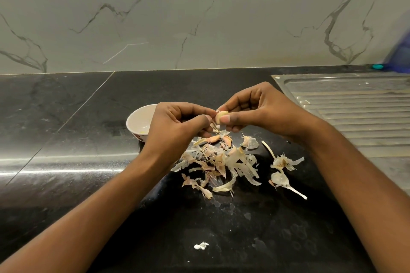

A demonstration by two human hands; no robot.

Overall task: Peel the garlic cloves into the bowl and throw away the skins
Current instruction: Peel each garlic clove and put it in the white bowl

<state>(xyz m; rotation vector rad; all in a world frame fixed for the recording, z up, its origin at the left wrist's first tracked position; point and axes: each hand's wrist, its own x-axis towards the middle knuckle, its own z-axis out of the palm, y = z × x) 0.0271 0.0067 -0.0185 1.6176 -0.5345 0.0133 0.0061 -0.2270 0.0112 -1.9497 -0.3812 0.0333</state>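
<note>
Fingers (195, 107) of our left hand (175, 128) and right hand (264, 111) curled, pinching one pale, partly bare garlic clove (221, 115) between them, above skins (221, 162) heaped midway from the worktop's (66, 131) front edge.

Your left grip (177, 126) and right grip (261, 111) meet on the garlic clove (221, 116), so no gap runs between them. The left one hides the right rim of the bowl (138, 119) — its left side and the dark desk (66, 131) beyond lie open. Under both, the pile of skins (221, 162) spreads over the desk's middle, with stem pieces (284, 168) just right of it. The ribbed drainboard (355, 113) at far right is flat, open room; one small scrap (201, 245) lies near you.
</note>
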